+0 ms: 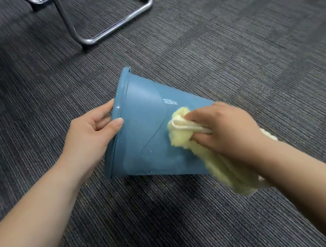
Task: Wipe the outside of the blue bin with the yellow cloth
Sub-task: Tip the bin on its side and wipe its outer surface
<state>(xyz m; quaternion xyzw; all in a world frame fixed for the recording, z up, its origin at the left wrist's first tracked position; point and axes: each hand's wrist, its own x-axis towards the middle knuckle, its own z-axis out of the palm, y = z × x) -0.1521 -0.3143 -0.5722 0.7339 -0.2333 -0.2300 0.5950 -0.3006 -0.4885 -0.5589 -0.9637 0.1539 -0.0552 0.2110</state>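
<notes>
On the grey carpet point(230, 40), in front of a chair's metal base point(115, 27), the blue bin point(143, 126) lies tipped on its side, rim toward my left and narrow bottom toward my right. I have my left hand point(90, 137) closed on the rim, thumb on the outer wall and fingers curled inside the mouth, which steadies it. My right hand point(225, 129) is clenched around the bunched yellow cloth point(181, 137), pressing it against the upper wall about midway along; the loose tail hangs past my wrist toward the floor. Droplets point(142, 149) show on the wall nearer the rim, so I judge that stretch needs passes. To do this well I would stroke lengthwise from bottom to rim with even pressure, then roll the bin with my left hand to expose the underside.
</notes>
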